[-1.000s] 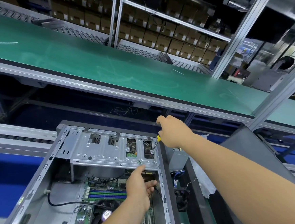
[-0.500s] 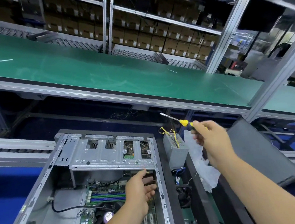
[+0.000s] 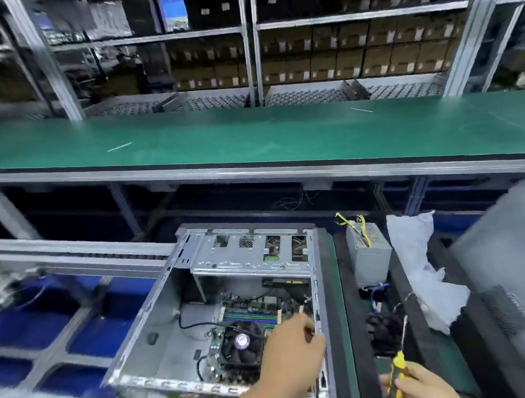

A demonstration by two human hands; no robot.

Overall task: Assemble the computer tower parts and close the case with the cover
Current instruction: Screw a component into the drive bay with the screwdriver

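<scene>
An open computer case point(image 3: 157, 317) is seen lying on its side on the bench point(image 3: 334, 287), its interior facing up. Inside it, a motherboard point(image 3: 248, 310) is mounted on the floor of the case, with a dark round cooler fan point(image 3: 242, 341) on top and blue and green memory slots point(image 3: 251, 315) just behind the fan. A black cable point(image 3: 195, 325) is run across the bare metal floor to the left of the board. A perforated metal drive cage point(image 3: 253, 253) is fitted across the far end of the case.

The left hand point(image 3: 290, 350) is held inside the case near its right wall, fingers curled; whether anything is pinched cannot be told. A yellow-and-black screwdriver point(image 3: 399, 357) is gripped by the right hand point(image 3: 423, 387), its shaft pointing up and away.

In the narrow tray right of the case, a grey power supply point(image 3: 371, 257) with yellow wires is stood upright, with a dark tangle of parts point(image 3: 383, 327) nearer. A white cloth point(image 3: 417, 265) is draped beside it, and the grey cover panel point(image 3: 512, 273) is seen leaning at the far right.
</scene>
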